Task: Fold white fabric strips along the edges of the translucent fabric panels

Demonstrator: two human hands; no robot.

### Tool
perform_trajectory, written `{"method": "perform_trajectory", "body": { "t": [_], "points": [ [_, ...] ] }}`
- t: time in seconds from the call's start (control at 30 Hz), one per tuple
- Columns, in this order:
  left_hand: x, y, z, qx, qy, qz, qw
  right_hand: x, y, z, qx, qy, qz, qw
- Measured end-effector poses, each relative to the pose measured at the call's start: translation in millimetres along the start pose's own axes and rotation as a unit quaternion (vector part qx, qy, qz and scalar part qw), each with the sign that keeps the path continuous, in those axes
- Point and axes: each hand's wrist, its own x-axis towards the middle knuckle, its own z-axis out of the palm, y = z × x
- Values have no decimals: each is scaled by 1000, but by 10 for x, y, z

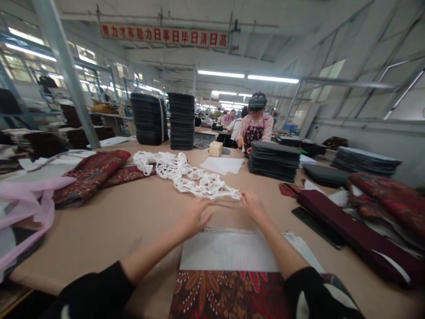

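Both hands sit mid-frame over the clear bag: left hand (195,216) flat and loosely open on its top edge, right hand (253,204) pinching the white netting (186,175). Clear bag (229,250) lies lower center with patterned fabric (229,292) only partly inside, so looks barely halfway.

- Banner (165,35), upper left of frame, hung under the ceiling: red Chinese characters on a pale strip. 日 recurs several times, plus 力, 有, 清, 高; the rest is too blurred to be sure.
- No other legible text, labels or numbers.
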Motion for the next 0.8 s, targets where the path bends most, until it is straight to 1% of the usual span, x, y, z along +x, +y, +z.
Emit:
{"method": "perform_trajectory", "body": {
  "t": [0.03, 0.07, 0.1, 0.13, 0.2, 0.27, 0.37, 0.4, 0.43, 0.47, 0.5, 0.53, 0.57, 0.6, 0.63, 0.67, 0.7, 0.73, 0.77, 0.8],
  "points": [
    [-201, 191, -49, -17, -34, 42, 998, -28, 12, 24, 2, 5, 5, 1000],
    [-409, 375, -75, -43, -99, 97, 989, -52, 22, 40, 6, 8, 7, 1000],
    [-607, 538, -76, -50, -145, 127, 980, -68, 28, 38, 11, 12, 8, 1000],
    [-780, 671, -56, -39, -175, 141, 974, -74, 29, 12, 16, 17, 9, 1000],
    [-1014, 830, 23, -6, -196, 153, 969, -59, 13, -123, 29, 27, 12, 999],
    [-1101, 864, 111, 15, -195, 148, 969, -25, -32, -360, 43, 44, 20, 998],
    [-1099, 800, 193, 27, -187, 147, 971, -63, -130, -808, 65, 80, 23, 994],
    [-1096, 775, 203, 34, -179, 153, 971, -134, -160, -962, 75, 93, 10, 993],
    [-1097, 755, 208, 41, -172, 164, 971, -247, -183, -1115, 102, 116, -34, 987],
    [-1102, 741, 207, 48, -164, 179, 969, -408, -199, -1265, 127, 119, -74, 982],
    [-1109, 732, 204, 53, -157, 199, 966, -620, -205, -1411, 149, 91, -103, 979],
    [-1117, 727, 201, 58, -152, 225, 961, -881, -198, -1551, 174, 52, -118, 976],
    [-1123, 725, 200, 62, -149, 253, 954, -1190, -177, -1677, 206, 2, -118, 971],
    [-1128, 725, 203, 67, -148, 281, 946, -1543, -138, -1782, 243, -62, -107, 962],
    [-1130, 726, 210, 73, -147, 305, 938, -1935, -80, -1857, 285, -127, -88, 946],
    [-1130, 728, 221, 79, -147, 324, 931, -2358, -5, -1890, 335, -186, -68, 921],
    [-1128, 730, 235, 85, -147, 338, 926, -2805, 86, -1874, 382, -234, -24, 894],
    [-1126, 731, 252, 89, -145, 346, 923, -3266, 182, -1804, 421, -260, 47, 868],
    [-1123, 730, 270, 91, -143, 350, 921, -3729, 276, -1679, 454, -248, 146, 844],
    [-1120, 727, 287, 90, -141, 349, 922, -4180, 354, -1501, 475, -167, 270, 821]
  ]
}}
